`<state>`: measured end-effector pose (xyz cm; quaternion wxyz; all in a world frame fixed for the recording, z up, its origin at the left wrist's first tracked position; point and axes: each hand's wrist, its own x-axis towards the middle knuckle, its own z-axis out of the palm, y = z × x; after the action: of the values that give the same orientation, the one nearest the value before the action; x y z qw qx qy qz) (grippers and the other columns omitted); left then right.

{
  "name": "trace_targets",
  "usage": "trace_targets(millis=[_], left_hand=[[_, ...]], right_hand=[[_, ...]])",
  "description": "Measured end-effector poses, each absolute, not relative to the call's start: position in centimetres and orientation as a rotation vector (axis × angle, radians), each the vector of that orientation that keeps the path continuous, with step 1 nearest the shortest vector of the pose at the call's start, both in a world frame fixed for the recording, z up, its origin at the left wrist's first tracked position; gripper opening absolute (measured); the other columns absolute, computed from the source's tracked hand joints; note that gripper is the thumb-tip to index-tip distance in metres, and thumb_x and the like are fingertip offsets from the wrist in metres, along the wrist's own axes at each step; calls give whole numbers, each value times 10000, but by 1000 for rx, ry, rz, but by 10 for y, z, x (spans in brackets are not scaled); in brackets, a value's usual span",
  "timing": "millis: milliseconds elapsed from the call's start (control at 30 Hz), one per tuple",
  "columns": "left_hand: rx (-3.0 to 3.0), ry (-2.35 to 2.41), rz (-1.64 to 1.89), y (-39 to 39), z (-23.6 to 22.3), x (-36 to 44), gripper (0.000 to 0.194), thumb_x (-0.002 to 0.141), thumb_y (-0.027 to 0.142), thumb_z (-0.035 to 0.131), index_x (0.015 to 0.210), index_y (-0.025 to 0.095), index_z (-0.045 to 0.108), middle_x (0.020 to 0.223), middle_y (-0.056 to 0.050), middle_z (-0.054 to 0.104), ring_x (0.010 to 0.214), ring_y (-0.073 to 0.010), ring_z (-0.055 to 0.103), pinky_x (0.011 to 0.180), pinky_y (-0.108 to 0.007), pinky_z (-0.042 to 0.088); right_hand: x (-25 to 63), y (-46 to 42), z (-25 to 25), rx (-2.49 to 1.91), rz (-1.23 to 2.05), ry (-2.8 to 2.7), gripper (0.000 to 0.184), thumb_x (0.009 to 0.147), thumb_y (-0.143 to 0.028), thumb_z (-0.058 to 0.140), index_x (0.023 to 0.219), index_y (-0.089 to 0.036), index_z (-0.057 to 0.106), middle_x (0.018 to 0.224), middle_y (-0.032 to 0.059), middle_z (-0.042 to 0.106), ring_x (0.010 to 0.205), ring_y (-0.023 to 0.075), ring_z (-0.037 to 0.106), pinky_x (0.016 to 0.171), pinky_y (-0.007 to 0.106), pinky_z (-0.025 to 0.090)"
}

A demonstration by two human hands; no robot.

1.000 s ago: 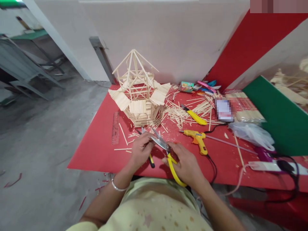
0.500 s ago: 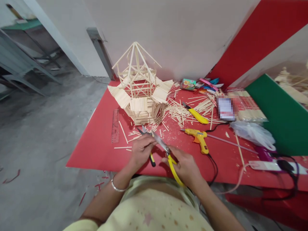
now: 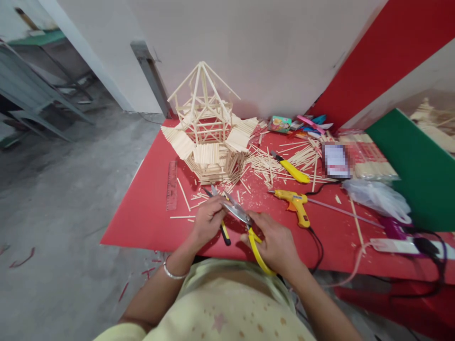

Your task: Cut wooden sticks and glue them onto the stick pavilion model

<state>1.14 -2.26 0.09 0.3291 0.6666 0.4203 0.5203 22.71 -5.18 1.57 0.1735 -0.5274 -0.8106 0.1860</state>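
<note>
My right hand (image 3: 275, 241) is wrapped round the yellow handles of a pair of scissors (image 3: 242, 215), whose metal blades are parted and point toward my left hand. My left hand (image 3: 210, 218) is closed in a pinch right at the blades; whatever its fingers hold is too small to make out. Below it on the red tabletop lies a black and yellow tool (image 3: 224, 233), partly covered by that hand. Just beyond both hands stands a house-like model of thin wooden sticks (image 3: 208, 154), with an open pointed frame on top and slatted panels round it.
A yellow glue gun (image 3: 294, 202) with a cord lies right of my hands. Behind it are a yellow utility knife (image 3: 293, 170) and a heap of loose sticks (image 3: 261, 163). A clear ruler (image 3: 172, 185) lies left, a plastic bag (image 3: 378, 199) and green board (image 3: 419, 175) right.
The scissor blades have opened wider beside my left fingers. Both hands stay in nearly the same place, and the whole view has shifted slightly.
</note>
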Motion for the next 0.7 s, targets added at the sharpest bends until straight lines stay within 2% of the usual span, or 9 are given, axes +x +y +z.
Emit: trace_targets(millis=[133,300,500,700], left_hand=[[1775,1121,1321,-23,3,11,201,948,155,542,863,179,722,858,-65,696,842,-177,650,776,-297,495],[1750,1136,1278,-25,7,15,188,950,217,569,853,178,726,813,-62,682,790,-174,626,743,-295,484],[1663,1062,1271,-23,4,12,212,958,226,531,820,173,683,812,-63,667,769,-175,631,715,-297,491],[1749,1015,1205,-19,2,2,189,928,176,525,840,169,692,815,-70,679,768,-175,640,716,-297,509]], right_hand=[[226,-55,8,-1457,575,-2238,583,892,-609,582,1305,-198,599,1017,98,711,865,242,693,721,317,508],[229,-57,-5,-1364,716,-2152,510,915,-565,585,1282,-211,609,916,55,738,793,190,695,705,264,491],[232,-50,11,-1479,476,-2327,515,891,-536,606,1310,-237,586,1005,81,690,883,230,667,691,290,452],[233,-47,17,-1466,441,-2386,503,898,-515,592,1316,-235,581,1001,73,680,898,231,662,694,297,432]])
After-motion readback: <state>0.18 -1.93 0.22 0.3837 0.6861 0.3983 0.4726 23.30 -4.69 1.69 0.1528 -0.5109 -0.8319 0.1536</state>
